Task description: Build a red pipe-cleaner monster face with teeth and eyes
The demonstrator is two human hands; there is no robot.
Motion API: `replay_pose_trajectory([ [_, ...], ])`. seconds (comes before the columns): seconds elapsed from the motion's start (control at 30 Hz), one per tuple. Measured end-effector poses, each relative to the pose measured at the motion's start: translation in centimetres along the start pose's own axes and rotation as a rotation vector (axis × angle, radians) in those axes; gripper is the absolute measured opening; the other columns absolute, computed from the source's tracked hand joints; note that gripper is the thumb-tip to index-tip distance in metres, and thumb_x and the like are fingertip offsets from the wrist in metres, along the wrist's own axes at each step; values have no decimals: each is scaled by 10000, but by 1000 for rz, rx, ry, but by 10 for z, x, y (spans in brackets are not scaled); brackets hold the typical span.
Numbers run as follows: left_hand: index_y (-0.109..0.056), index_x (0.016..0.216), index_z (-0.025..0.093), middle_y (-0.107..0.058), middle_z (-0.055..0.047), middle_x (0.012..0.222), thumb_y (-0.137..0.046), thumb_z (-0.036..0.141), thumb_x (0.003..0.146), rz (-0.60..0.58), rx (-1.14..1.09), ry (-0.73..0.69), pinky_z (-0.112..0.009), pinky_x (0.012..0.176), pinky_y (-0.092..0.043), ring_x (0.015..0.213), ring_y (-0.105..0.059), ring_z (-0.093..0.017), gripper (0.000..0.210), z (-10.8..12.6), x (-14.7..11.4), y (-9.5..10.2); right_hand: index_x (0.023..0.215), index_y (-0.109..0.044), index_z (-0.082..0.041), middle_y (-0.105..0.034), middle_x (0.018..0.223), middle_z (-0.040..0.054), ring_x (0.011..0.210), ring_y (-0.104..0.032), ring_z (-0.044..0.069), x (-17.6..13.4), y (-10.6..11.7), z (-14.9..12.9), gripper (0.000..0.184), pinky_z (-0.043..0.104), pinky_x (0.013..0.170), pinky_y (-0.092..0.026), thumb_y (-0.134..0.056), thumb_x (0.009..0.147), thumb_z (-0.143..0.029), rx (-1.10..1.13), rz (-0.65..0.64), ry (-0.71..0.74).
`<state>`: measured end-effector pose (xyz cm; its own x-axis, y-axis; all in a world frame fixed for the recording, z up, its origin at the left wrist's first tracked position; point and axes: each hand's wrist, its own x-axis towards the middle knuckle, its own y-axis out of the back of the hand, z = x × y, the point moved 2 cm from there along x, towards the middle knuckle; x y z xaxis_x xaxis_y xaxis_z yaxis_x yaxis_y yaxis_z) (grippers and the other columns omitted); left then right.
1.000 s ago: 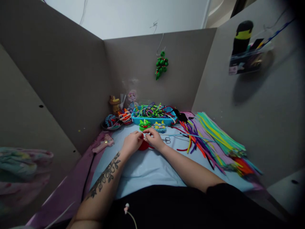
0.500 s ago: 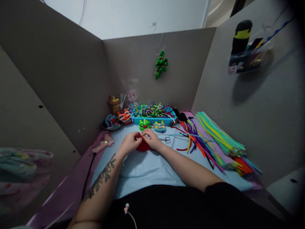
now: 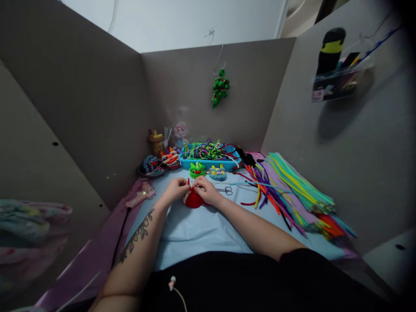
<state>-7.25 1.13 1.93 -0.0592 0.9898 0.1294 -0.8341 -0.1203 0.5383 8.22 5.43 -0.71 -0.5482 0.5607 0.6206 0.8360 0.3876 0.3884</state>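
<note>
A rounded red pipe-cleaner piece [image 3: 194, 199] with a pale patch on its left edge lies under my hands. My left hand [image 3: 176, 189] pinches a thin red pipe cleaner [image 3: 189, 181] that stands up from the piece's top. My right hand [image 3: 207, 190] has its fingers closed on the upper right of the red piece, partly covering it. Just beyond my fingers sit a green pipe-cleaner animal head [image 3: 197, 170] and a blue one with yellow ears [image 3: 218, 173]. Scissors [image 3: 225, 190] rest right beside my right hand.
Behind stands a blue tray [image 3: 211, 164] of tangled pipe cleaners. Bundles of coloured pipe cleaners [image 3: 292, 186] cover the right side. On the left are a pink glue gun [image 3: 141, 197] with a cord and a dark bowl [image 3: 151, 173]. Grey panels enclose the table.
My left hand has moved slightly left, away from the red piece's body, so more of the piece and its pale edge shows. The right hand has hardly moved.
</note>
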Motion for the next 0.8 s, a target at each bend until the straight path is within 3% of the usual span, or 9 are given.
replay_pose_trajectory([
  [0.13,-619,666,118,-542,28,554,-608,310,635,-66,-6,-53,-208,505,-326,520,-437,-90,195,2,7,4,790,-628,-197,-553,863,28,863,-540,161,1,0,3,121,307,825,-421,-521,783,-142,22,-9,-7],
  [0.4,-672,752,149,-662,-27,752,-621,334,678,-60,74,-196,-248,637,-403,705,-555,-148,206,-1,15,6,826,-650,-194,-667,836,10,810,-599,163,1,-2,5,133,292,778,-457,-534,776,-234,106,-21,-134],
  [0.6,-650,694,145,-637,-20,701,-636,346,682,104,216,-255,-246,631,-398,668,-522,-135,202,-4,16,5,903,-659,-192,-681,887,17,856,-611,162,0,-5,11,197,292,801,-461,-523,761,-189,179,-16,-152],
  [0.8,-655,716,147,-629,-10,672,-597,277,680,144,321,-211,-228,550,-360,598,-494,-119,147,-3,12,1,984,-623,-184,-667,906,26,830,-608,152,1,-7,17,251,273,750,-475,-567,741,-214,232,10,-175],
])
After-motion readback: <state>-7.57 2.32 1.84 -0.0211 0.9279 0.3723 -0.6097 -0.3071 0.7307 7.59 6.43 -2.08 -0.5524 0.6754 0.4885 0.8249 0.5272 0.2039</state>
